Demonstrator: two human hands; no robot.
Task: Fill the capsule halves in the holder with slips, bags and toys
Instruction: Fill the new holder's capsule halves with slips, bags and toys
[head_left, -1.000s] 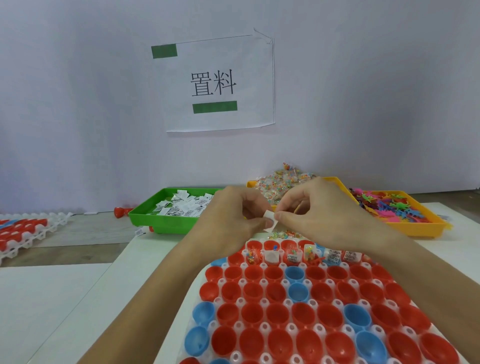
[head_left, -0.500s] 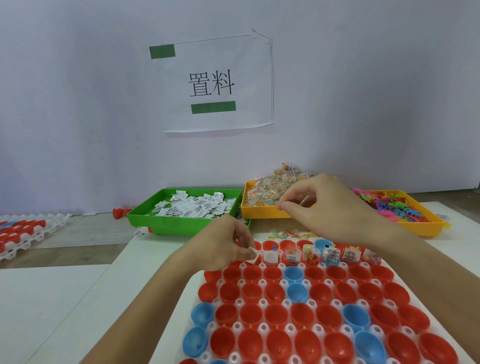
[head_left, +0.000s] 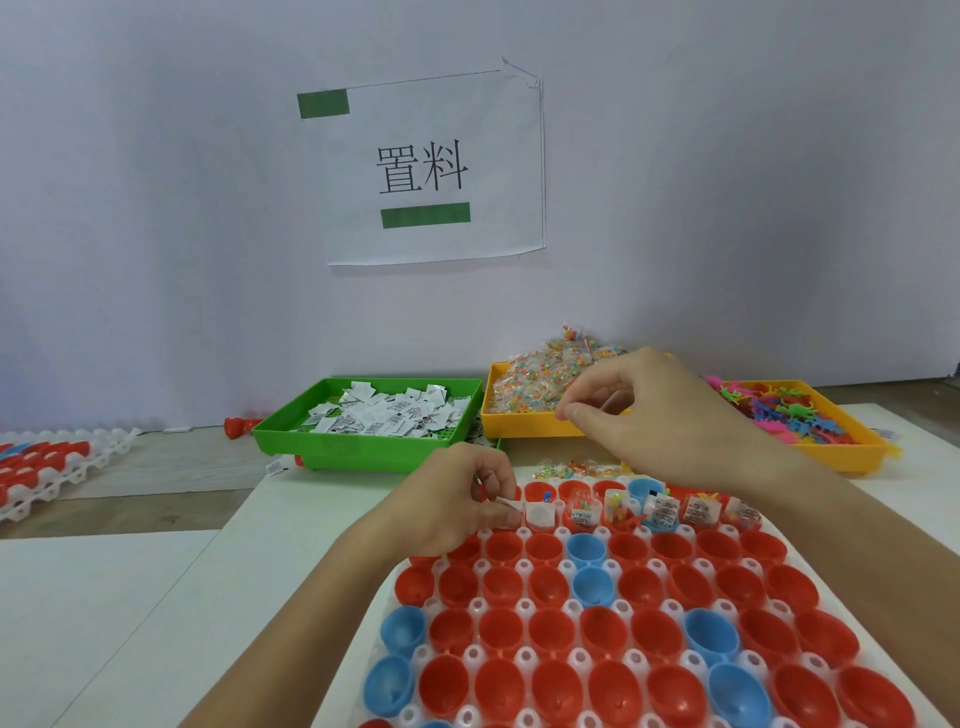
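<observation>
The left hand (head_left: 457, 506) pinches a white slip (head_left: 510, 503) between thumb and fingertips, right at the far-left end of the holder (head_left: 524, 605), just over the far row. The other fingers are curled in. The slip looks paper-thin, light and floppy, so an edge pinch like this one suits it; squeeze harder and it would likely just crease. It should drop into a cup with almost no force, though it may cling to a fingertip on release.

Beyond the holder, the right hand (head_left: 654, 415) hovers in front of the yellow tray of bags (head_left: 545, 384), thumb and forefinger drawn close, the rest loosely curled. Whether anything sits between those tips cannot be told. The bags look like slick, crinkly plastic holding small beads: soft, light, best nipped by a corner or seam.

Only the holder's far row has fillings: slips, bags and bits of colour stand in those cups. Every nearer row of red and blue halves (head_left: 587, 548) is bare. Left of the bags sits the green tray of slips (head_left: 384, 415); right of them the tray of toys (head_left: 795, 415), springy-looking little figures that may tangle, so lifting one by a limb seems wise.
</observation>
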